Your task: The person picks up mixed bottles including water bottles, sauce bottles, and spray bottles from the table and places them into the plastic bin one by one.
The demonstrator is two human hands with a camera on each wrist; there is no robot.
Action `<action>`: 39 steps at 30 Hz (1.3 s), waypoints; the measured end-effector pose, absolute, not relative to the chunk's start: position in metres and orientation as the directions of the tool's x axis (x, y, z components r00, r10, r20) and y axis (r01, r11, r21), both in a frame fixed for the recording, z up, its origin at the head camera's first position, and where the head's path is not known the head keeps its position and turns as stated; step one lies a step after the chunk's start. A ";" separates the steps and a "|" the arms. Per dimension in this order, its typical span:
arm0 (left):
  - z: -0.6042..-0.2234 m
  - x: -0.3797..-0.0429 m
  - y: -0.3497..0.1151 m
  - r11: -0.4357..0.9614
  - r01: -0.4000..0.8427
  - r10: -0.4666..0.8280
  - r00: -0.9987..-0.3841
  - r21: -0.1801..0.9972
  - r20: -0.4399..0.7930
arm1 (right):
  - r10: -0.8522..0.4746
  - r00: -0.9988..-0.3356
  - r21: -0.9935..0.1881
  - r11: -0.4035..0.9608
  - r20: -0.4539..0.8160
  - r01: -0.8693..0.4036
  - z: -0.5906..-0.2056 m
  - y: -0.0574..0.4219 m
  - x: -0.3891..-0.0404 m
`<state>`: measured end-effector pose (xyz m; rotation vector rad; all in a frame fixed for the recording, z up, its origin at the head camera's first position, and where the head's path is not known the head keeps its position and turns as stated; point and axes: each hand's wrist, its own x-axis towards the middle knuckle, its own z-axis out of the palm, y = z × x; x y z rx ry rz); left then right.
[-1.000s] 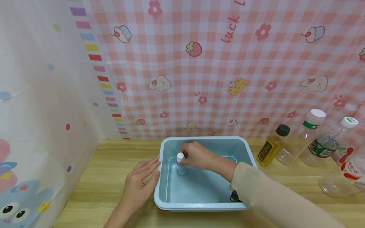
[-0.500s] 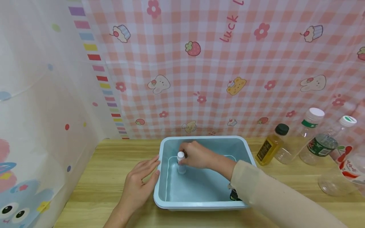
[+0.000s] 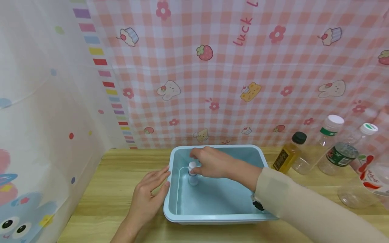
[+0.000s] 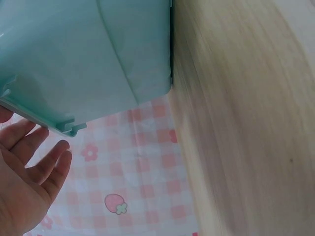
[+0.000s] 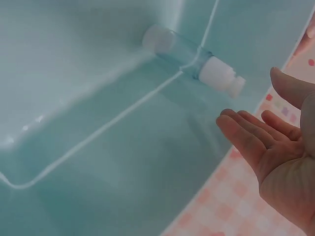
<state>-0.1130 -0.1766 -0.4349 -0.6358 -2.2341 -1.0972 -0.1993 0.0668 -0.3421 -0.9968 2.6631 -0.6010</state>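
A small clear bottle with a white top and white base (image 3: pixel 193 180) stands upright in the far left corner of the light blue plastic basin (image 3: pixel 218 218). My right hand (image 3: pixel 214 163) is over the basin beside the bottle. In the right wrist view the fingers of the right hand (image 5: pixel 280 152) are spread and apart from the bottle (image 5: pixel 216 73). My left hand (image 3: pixel 149 194) rests its fingertips against the basin's left rim. In the left wrist view the left hand (image 4: pixel 29 177) has loosely extended fingers at the rim's underside.
Right of the basin stand an amber bottle with a dark cap (image 3: pixel 287 157), a clear bottle with a white cap (image 3: pixel 319 148), a green-labelled bottle (image 3: pixel 341 155) and a large red-labelled clear bottle (image 3: pixel 354 194). A checked curtain (image 3: pixel 225 67) hangs behind the wooden table (image 3: pixel 100 202).
My right hand has let go of the small bottle, its fingers parting and shifting slightly up and right. The bottle stays standing. My left hand keeps its place at the rim.
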 end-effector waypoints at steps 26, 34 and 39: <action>-0.434 -0.112 -0.175 0.538 0.672 0.167 -0.677 0.510 0.717 | -0.628 -0.759 -0.358 0.679 0.170 -0.642 -0.282 0.126 -0.170; -0.434 -0.112 -0.175 0.541 0.665 0.164 -0.684 0.515 0.711 | -0.580 -0.749 -0.324 0.676 0.321 -0.662 -0.281 0.160 -0.166; -0.436 -0.113 -0.176 0.549 0.642 0.160 -0.709 0.535 0.687 | -0.562 -0.694 -0.293 0.641 0.450 -0.709 -0.287 0.180 -0.166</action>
